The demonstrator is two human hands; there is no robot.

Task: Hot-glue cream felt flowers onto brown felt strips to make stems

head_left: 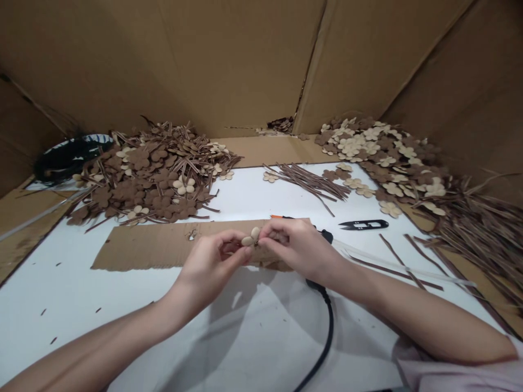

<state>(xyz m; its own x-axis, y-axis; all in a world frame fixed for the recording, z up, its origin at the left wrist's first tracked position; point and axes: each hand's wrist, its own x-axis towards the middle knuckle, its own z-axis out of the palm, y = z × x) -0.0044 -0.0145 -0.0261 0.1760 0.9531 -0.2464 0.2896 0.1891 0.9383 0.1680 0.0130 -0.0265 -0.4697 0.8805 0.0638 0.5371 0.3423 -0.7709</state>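
Between my two hands is a small cream flower cut-out [250, 238], raised over a strip of corrugated cardboard [139, 249]. My left hand [218, 258] pinches its left side between thumb and fingers. On the other side, my right hand [296, 242] is closed with thumb and fingertips at the flower's middle. A tiny dark bit shows at those fingertips, too small to make out. Just behind my right hand lies an orange-tipped tool [277, 216], mostly hidden, and a black cable [330, 326] runs from beneath the hand toward the front.
Brown and cream flowers with strips form a heap [155, 174] at back left; another flower pile [379, 152] stands back right. Loose brown strips [312, 181] lie between them. Black thread snips [363, 224] rest at right, near a strip bundle [482, 228]. Cardboard walls [229, 65] enclose the table.
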